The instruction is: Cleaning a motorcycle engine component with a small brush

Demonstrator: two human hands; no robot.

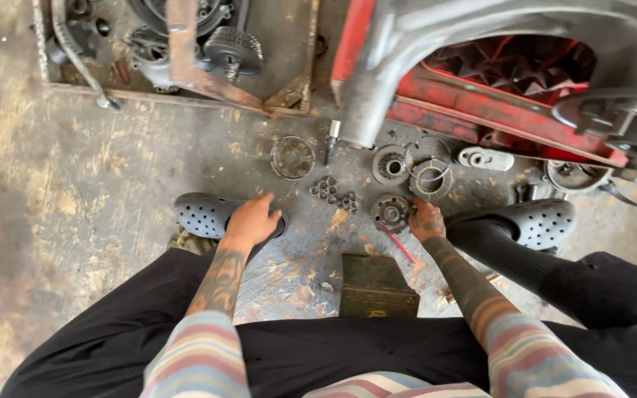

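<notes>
My left hand (252, 220) rests palm down on the toe of my left black perforated clog (204, 214), holding nothing. My right hand (426, 220) is closed around a red-handled tool (404, 249) beside a round metal hub (391, 212) on the floor. A cluster of small metal rollers (333, 193) lies between my hands. Further out lie a flat round plate (292, 157), a geared disc (391, 166) and a ring-shaped part (430, 179).
A red machine frame (503, 103) with a grey metal casting (377, 81) stands at the upper right. A metal tray (300, 88) of gears and parts sits at the top. A dark green box (376, 286) lies between my legs. My right clog (543, 221) is on the stained concrete.
</notes>
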